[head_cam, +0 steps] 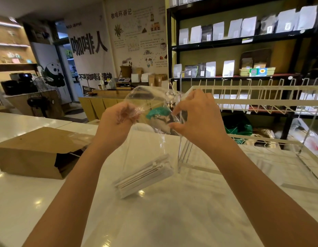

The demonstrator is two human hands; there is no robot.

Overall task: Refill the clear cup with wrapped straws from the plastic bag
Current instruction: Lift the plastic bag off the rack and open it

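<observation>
A clear plastic bag (145, 148) hangs above the white counter, held up at its top by both hands. A bundle of white wrapped straws (144, 175) lies slanted in the bag's bottom, just over the counter. My left hand (117, 120) pinches the bag's left top edge. My right hand (195, 114) grips the right top edge, fingers curled into the crumpled plastic. The bag's mouth (151, 97) is spread between them. A clear cup is not something I can make out.
An open brown cardboard box (37, 150) lies on the counter (48, 202) at the left. A clear acrylic stand (186, 154) is right behind the bag. A white wire rack (261, 104) fills the right side. Shelves of coffee bags stand beyond.
</observation>
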